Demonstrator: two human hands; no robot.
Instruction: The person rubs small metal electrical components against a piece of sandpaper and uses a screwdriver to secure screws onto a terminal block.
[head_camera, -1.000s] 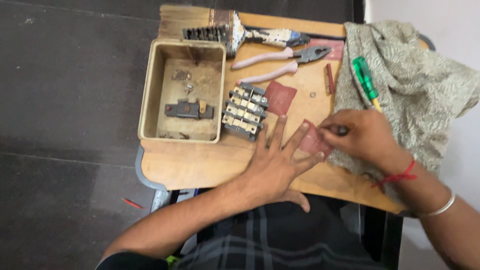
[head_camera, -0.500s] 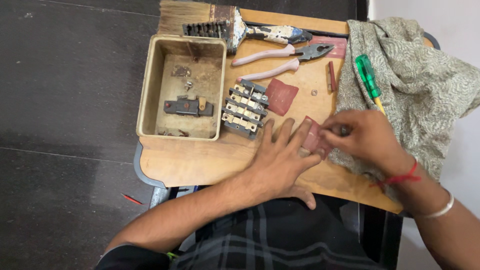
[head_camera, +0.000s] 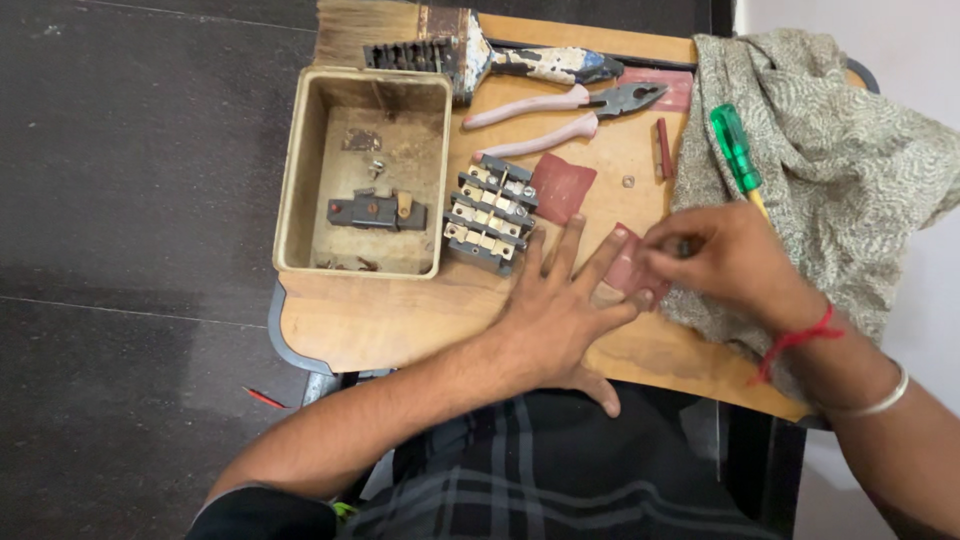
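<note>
My left hand (head_camera: 555, 305) lies flat on the wooden board (head_camera: 400, 320), fingers spread, its fingertips pressing down one edge of a reddish piece of sandpaper (head_camera: 628, 268). My right hand (head_camera: 720, 255) has its fingers pinched on a small dark part at that sandpaper's right side; the part itself is mostly hidden by the fingers. A second reddish sandpaper piece (head_camera: 562, 187) lies just beyond my left fingertips, beside a grey terminal block with brass contacts (head_camera: 490, 213).
A worn beige metal box (head_camera: 365, 170) holding a small dark part and screws stands at the left. Along the far edge lie a paint brush (head_camera: 470, 50) and pink-handled pliers (head_camera: 565, 110). A green-handled screwdriver (head_camera: 738, 150) rests on a patterned cloth (head_camera: 830, 170) at right.
Both hands stay on the sandpaper; my right hand has shifted slightly along it, and my left fingers have stayed pressed down. The view has moved a little.
</note>
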